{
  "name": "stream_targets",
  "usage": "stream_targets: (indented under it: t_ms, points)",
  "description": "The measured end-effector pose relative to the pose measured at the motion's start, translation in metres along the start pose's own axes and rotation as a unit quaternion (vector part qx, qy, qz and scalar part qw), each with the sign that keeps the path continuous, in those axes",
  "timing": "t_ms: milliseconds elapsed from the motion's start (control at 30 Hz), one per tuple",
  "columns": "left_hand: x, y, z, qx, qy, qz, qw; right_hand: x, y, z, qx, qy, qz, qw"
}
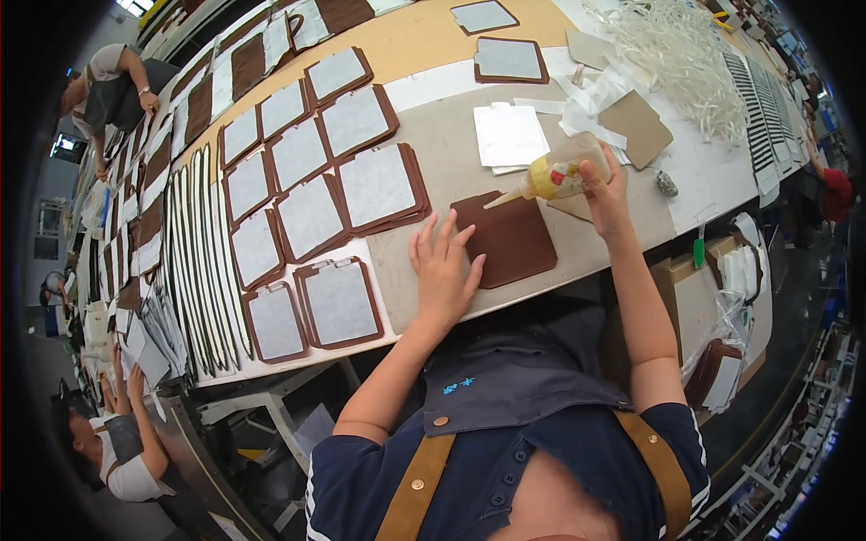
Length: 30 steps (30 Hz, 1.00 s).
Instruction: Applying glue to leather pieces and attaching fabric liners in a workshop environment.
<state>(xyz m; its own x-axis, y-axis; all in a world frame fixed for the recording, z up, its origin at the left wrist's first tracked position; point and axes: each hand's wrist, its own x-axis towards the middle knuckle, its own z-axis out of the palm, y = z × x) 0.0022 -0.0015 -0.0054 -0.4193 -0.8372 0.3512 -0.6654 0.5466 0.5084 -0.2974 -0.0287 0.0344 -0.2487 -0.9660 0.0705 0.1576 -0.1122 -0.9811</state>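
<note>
A glue bottle with a yellowish label and a long pale nozzle is gripped by my right hand. It is tilted, its nozzle tip over the upper edge of a brown leather panel. My left hand lies at the left edge of that panel, fingers spread, the fingertips on the table and the panel's edge. Just beyond the panel sit stacked white sheets. Partly under my right wrist, a tan board piece pokes out.
Stacks of brown panels with grey-white faces stand in rows at left, beside long dark-edged strips. Tangled white ribbon scraps and a tan board lie at right. Two people work along the far left. A box stands below the table's right edge.
</note>
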Motion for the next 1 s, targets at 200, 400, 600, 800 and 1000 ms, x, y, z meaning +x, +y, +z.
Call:
stream_targets:
  t_ms: [200, 400, 600, 800, 1000]
  points:
    - [-0.002, -0.003, -0.007, -0.097, 0.074, -0.037, 0.992, -0.048, 0.012, 0.017, 0.007, 0.09, -0.042, 0.995]
    - [-0.005, -0.007, -0.007, -0.148, 0.115, -0.062, 0.98, -0.07, 0.018, 0.033, -0.109, 0.105, -0.116, 0.982]
    - [-0.007, -0.008, -0.008, -0.157, 0.119, -0.058, 0.979, -0.072, 0.017, 0.04, -0.114, 0.085, -0.146, 0.979]
    - [-0.005, -0.006, -0.008, -0.161, 0.125, -0.056, 0.977, -0.071, 0.022, 0.046, -0.092, 0.073, -0.146, 0.982]
    - [-0.005, -0.006, -0.008, -0.161, 0.128, -0.059, 0.977, -0.068, 0.022, 0.057, -0.092, 0.036, -0.142, 0.985]
